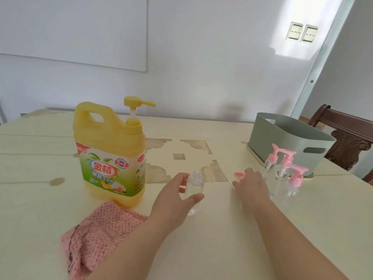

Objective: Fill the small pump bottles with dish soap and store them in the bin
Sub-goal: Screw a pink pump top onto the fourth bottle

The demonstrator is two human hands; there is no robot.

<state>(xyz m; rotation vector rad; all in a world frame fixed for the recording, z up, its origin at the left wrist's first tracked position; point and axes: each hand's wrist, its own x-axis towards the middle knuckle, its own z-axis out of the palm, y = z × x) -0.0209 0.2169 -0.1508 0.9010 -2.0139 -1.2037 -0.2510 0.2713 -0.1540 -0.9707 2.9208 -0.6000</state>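
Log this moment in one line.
left hand: holds uncapped bottle | right hand: at pink pump, grip unclear | soap jug: untouched

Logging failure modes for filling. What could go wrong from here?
1. The open bottle in the left hand has a narrow neck; soap pumped from the jug may miss it.
2. The right hand lies close to the three capped bottles; a sweep might topple them.
3. The loose pump head by its fingers could get knocked away.
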